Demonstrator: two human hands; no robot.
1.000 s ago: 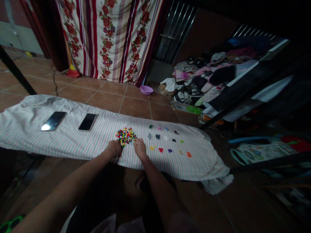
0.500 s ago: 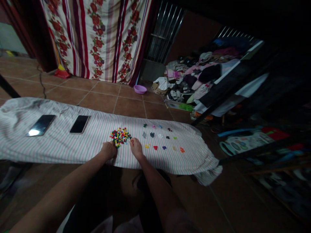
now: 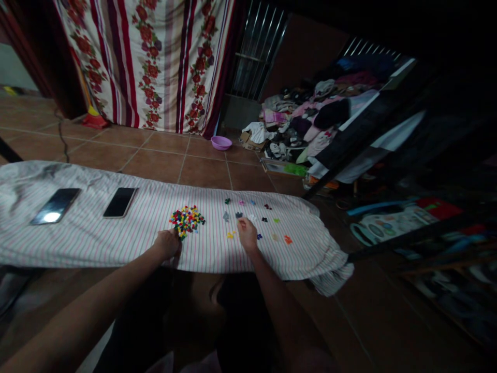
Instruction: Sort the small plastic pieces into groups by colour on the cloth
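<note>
A heap of tiny multicoloured pieces point(image 3: 188, 218) lies on a striped cloth point(image 3: 147, 233). At the heap's near left edge rests my left hand point(image 3: 167, 243), fingers curled down against the pieces; what they pinch, if anything, is hidden. My right hand point(image 3: 247, 232) hovers among small colour-sorted groups, its fingertips pinched close to the dark grey group point(image 3: 238, 214); anything between them is too small to make out. Around it lie a yellow group point(image 3: 230, 235), a light grey group point(image 3: 226, 217), a dark blue group point(image 3: 259, 237) and an orange group point(image 3: 288, 239). The red group is covered by this hand.
Two phones, a larger phone point(image 3: 56, 206) and a smaller phone point(image 3: 120, 202), lie on the cloth at the left. Beyond, a purple basin point(image 3: 221, 143) stands on the tiled floor, near a pile of clothes point(image 3: 298, 122). A floral curtain point(image 3: 166, 62) hangs behind.
My right hand has moved right, from the edge of the heap to the sorted groups. My left hand stays by the heap. The view has shifted slightly.
</note>
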